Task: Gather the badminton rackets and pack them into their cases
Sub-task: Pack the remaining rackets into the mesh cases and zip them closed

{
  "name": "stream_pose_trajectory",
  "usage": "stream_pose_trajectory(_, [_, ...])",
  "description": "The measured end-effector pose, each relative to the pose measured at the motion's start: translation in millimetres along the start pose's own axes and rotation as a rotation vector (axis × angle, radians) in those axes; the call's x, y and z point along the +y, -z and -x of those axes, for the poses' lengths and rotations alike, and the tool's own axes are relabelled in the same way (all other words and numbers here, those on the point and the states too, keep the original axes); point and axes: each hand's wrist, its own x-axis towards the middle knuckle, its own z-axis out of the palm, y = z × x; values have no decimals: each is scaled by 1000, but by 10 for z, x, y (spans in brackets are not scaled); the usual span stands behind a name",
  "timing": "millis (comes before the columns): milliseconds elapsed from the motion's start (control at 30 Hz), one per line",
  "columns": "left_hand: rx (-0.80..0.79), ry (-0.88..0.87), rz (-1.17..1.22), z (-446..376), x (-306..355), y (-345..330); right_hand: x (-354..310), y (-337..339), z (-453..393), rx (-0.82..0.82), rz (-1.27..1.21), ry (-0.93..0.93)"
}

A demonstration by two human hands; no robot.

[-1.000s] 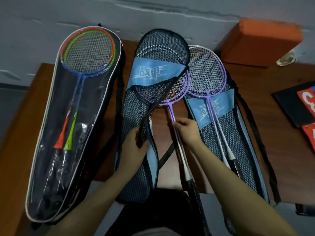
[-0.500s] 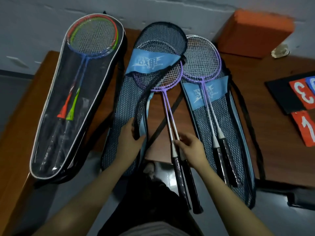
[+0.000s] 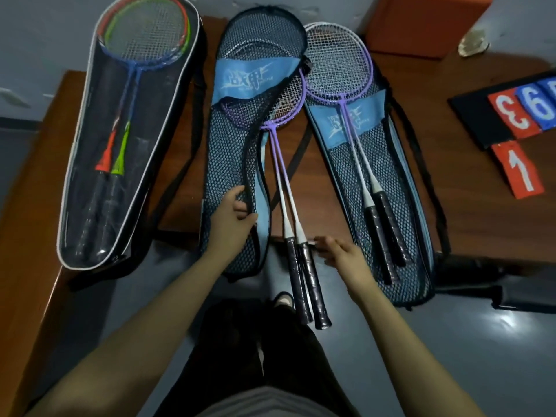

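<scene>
— How many on the surface (image 3: 346,188)?
— Three cases, six rackets, two per case.
— The hands?
— Left hand (image 3: 233,216) pinches the middle mesh case (image 3: 231,164) rim; right hand (image 3: 341,254), fingers spread loose, touches the purple rackets (image 3: 285,188) half inside it, grips overhanging.

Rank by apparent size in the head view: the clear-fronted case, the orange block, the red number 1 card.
1. Clear-fronted case, largest by far.
2. Orange block, partly cut off at the top edge.
3. Red number 1 card, smallest.
</scene>
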Motion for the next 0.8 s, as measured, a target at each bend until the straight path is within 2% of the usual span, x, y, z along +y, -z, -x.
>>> stream_pose_trajectory(67, [3, 32, 37, 23, -20, 22, 87, -59, 21, -62, -15, -145])
stream_pose_trajectory(133, [4, 61, 57, 33, -44, 61, 93, -121, 23, -173, -143, -289])
stream_pose_trajectory(267, [-68, 93, 168, 68, -41, 204, 52, -362, 53, -354, -274, -317])
stream_pose_trajectory(367, [-126, 50, 189, 93, -40, 297, 10, -604, 77, -360, -306, -267])
stream_pose_trajectory(500, [-180, 95, 282, 92, -72, 420, 14, -858, 87, -312, -301, -289])
stream_pose_trajectory(633, [-177, 74, 258, 54, -101, 559, 91, -938, 127, -268, -455, -385])
stream_pose_trajectory(800, [-184, 59, 205, 2, -143, 706, 7, -908, 217, -287, -471, -340])
